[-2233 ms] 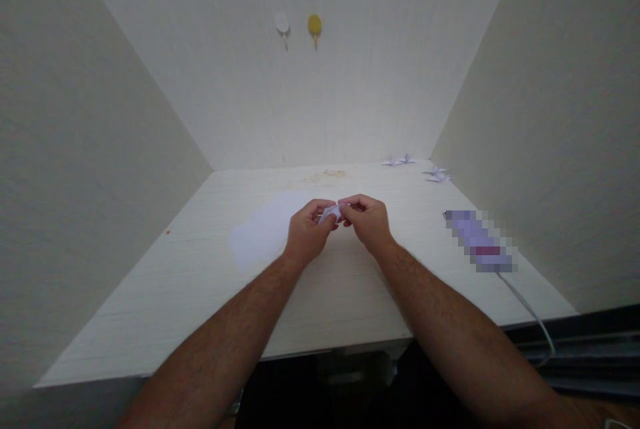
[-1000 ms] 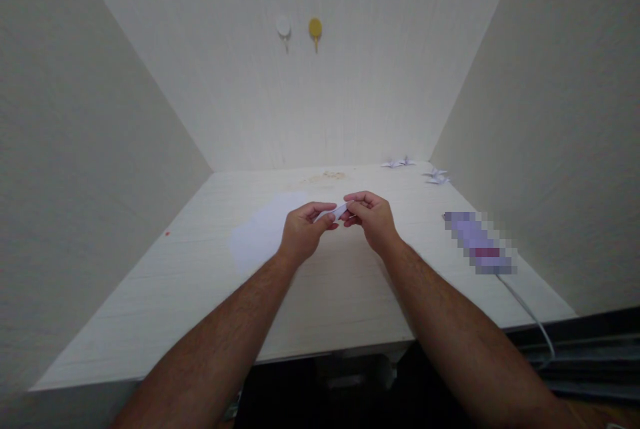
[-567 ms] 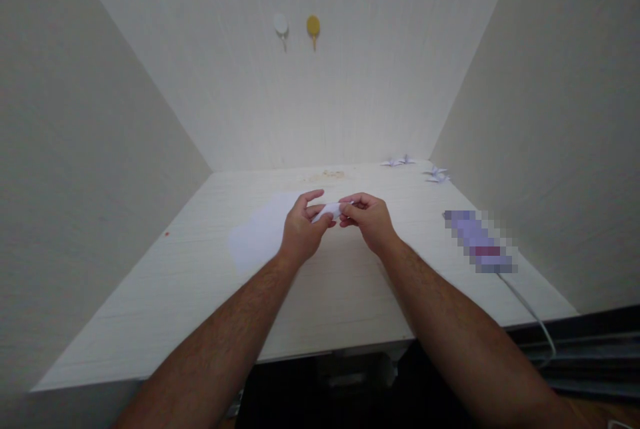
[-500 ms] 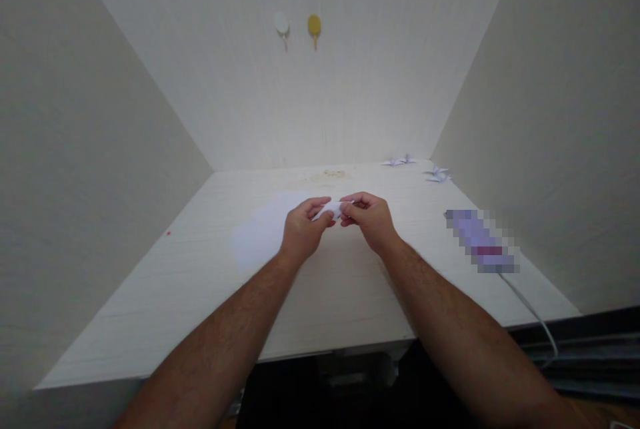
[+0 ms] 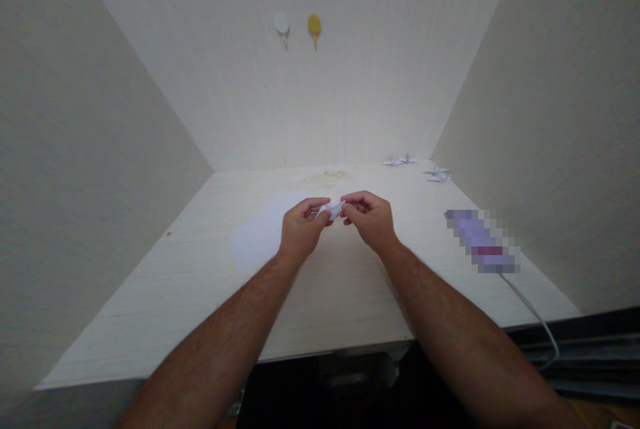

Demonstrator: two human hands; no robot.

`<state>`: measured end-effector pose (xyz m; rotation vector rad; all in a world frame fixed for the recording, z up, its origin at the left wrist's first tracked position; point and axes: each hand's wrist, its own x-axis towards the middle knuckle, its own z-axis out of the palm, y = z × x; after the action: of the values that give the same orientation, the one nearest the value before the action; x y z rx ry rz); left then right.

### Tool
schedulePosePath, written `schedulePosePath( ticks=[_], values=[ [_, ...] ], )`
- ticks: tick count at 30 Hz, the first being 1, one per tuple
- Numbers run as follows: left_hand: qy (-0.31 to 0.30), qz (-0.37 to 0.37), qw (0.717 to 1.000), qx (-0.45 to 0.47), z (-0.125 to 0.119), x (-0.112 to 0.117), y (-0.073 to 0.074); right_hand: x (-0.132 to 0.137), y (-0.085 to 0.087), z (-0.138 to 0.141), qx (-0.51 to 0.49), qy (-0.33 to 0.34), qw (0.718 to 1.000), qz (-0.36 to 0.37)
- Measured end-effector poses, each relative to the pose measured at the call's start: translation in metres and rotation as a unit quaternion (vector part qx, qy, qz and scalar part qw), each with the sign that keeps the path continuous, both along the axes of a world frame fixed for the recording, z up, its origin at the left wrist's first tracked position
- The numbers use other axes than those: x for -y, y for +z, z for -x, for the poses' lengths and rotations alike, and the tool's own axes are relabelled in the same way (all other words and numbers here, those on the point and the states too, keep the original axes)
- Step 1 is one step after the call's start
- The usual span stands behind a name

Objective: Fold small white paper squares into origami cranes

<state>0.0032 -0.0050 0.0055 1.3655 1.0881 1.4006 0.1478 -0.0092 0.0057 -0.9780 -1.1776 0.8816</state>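
Left grip [image 5: 301, 228] and right grip [image 5: 373, 217] — both pinching folded white paper [image 5: 334, 207]

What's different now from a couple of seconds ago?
The left hand and right hand have drawn slightly apart, and the small folded paper shows at a different angle; both still hold it. The white paper and folded figures look unmoved.

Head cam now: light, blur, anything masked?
Head view: dim, soft light, no strong glare; folded paper between the left hand and right hand lacks fine detail; white paper low-contrast on the pale table; object at right pixelated.
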Motion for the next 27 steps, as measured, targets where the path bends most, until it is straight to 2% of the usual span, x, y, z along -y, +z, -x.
schedulePosePath(
  ticks=[8, 16, 24, 27],
  values=[
    [-0.006, -0.003, 1.0, -0.013, -0.0005, -0.0002, -0.0024, 0.0018, 0.0008, -0.0001, 0.056, -0.028, 0.998, -0.011],
    [-0.093, 0.02, 0.995, 0.038, -0.0016, 0.004, -0.0001, 0.0047, 0.0036, -0.0001, 0.051, -0.025, 0.998, -0.021],
    [-0.107, 0.028, 0.993, 0.03, -0.0015, 0.0022, -0.0019, 0.0046, 0.0002, -0.0019, 0.073, -0.032, 0.993, -0.088],
    [-0.097, 0.023, 0.995, 0.018, -0.0007, 0.0015, -0.0025, 0.0042, -0.0001, -0.002, 0.074, -0.026, 0.993, -0.089]
  ],
)
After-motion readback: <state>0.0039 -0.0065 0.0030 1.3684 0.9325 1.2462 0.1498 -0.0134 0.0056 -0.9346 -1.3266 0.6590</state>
